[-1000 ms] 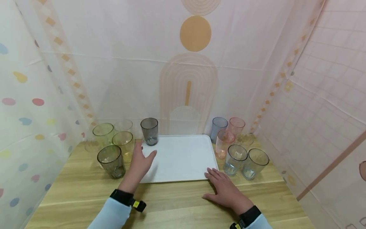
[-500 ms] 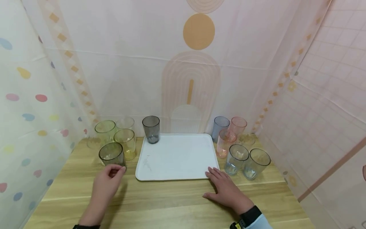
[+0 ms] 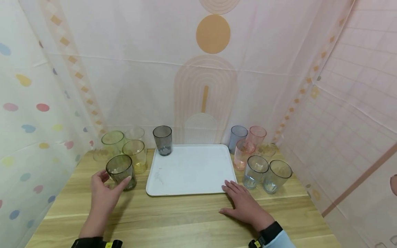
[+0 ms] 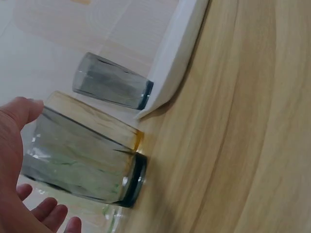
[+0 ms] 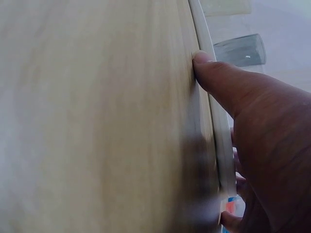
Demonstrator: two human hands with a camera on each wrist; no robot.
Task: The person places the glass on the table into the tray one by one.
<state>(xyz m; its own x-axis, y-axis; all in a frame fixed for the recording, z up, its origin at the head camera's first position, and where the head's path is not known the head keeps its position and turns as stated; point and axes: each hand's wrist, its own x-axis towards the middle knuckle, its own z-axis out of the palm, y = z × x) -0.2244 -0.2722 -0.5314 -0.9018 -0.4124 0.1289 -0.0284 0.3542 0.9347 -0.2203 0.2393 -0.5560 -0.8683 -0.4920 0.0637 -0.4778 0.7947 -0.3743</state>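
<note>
My left hand (image 3: pixel 104 192) reaches round the near side of a dark smoky drinking glass (image 3: pixel 120 172), thumb on its right and fingers on its left. In the left wrist view, the fingers (image 4: pixel 48 211) are spread beside that glass (image 4: pixel 87 155), and the thumb lies near its rim; a firm hold does not show. The glass stands upright on the table. My right hand (image 3: pixel 245 206) rests at the front right corner of a white tray (image 3: pixel 192 172), fingertips on its edge. A dark grey glass (image 3: pixel 162 141) stands upright at the tray's back left corner.
Left of the tray, a yellow glass (image 3: pixel 136 156), a green glass (image 3: pixel 112 143) and clear ones crowd together. On its right stand a blue glass (image 3: pixel 237 137), pink glasses (image 3: pixel 243 155) and clear glasses (image 3: pixel 276 177). Behind the wooden table (image 3: pixel 186 220) hangs a patterned curtain (image 3: pixel 139 86).
My left hand has moved from the tray's left edge, toward me and leftward, to the smoky glass, and its fingers have spread around it. My right hand stays at the tray corner.
</note>
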